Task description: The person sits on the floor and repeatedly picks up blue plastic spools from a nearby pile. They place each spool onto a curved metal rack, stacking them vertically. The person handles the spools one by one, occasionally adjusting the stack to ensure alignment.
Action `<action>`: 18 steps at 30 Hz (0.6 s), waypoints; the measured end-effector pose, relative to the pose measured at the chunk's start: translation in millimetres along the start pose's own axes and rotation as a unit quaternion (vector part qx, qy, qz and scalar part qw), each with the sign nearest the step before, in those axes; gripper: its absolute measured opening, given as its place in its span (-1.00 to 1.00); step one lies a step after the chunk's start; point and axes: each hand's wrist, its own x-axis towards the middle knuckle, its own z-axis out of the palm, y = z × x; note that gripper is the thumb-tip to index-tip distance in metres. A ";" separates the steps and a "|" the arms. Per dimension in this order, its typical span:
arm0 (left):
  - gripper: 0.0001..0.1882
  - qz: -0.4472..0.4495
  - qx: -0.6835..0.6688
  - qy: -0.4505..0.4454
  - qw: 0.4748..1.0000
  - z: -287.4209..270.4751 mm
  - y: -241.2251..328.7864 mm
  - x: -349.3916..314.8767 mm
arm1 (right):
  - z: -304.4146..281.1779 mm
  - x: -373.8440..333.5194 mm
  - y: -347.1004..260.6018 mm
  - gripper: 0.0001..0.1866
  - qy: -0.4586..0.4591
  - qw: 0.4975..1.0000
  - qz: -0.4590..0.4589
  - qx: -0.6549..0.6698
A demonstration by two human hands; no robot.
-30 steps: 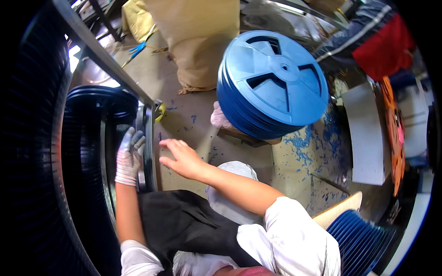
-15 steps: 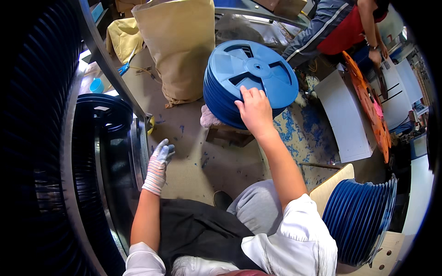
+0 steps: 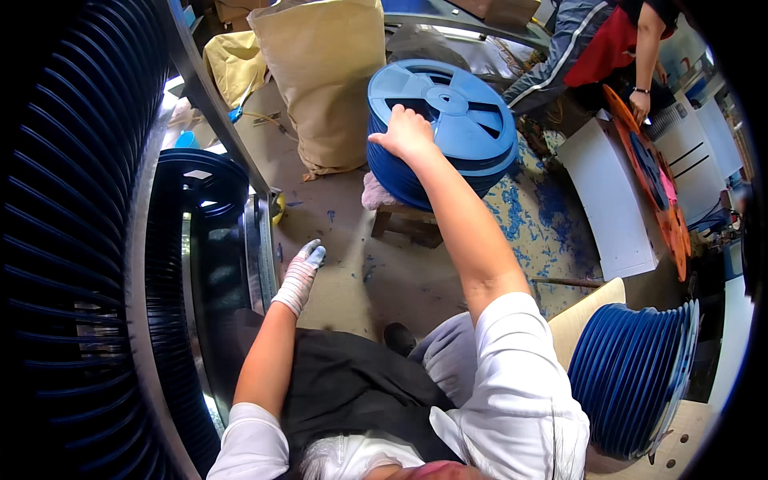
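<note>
A stack of blue plastic reels (image 3: pixel 442 132) stands on a low wooden stool (image 3: pixel 406 224) in front of me, with a pink cloth under its left side. My bare right hand (image 3: pixel 406 134) grips the top reel at its left, the fingers hooked into a cut-out and the thumb over the rim. The top reel sits slightly apart from the rim beneath it on the right. My left hand (image 3: pixel 300 278), in a striped white glove, hangs low over the floor beside the metal rack, its fingers stretched out and holding nothing.
Dark reels fill the metal rack (image 3: pixel 210 104) along my left. A tall tan sack (image 3: pixel 328 88) stands beyond it. More blue reels (image 3: pixel 628 376) lie on a wooden seat at lower right. A co-worker (image 3: pixel 596 48) bends over an orange disc (image 3: pixel 648 184) by a white cabinet (image 3: pixel 608 200).
My right hand has moved left along the top reel and closed into its cut-out. The view has shifted slightly. The co-worker's hand has moved on the orange disc.
</note>
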 end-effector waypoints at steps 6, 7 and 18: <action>-0.50 0.011 0.060 0.046 0.997 -5.7 -5.7 1.1 | -9.2 17.5 -6.3 -0.35 -0.162 0.983 -0.040 -0.081; -0.50 0.020 0.072 0.048 0.996 -9.0 -7.9 5.3 | -11.6 26.9 -3.3 -0.25 -0.198 0.978 -0.033 -0.060; -0.52 0.001 0.040 0.048 0.998 -4.0 -9.1 11.8 | 20.7 46.1 3.1 -0.15 -0.288 0.955 0.030 0.062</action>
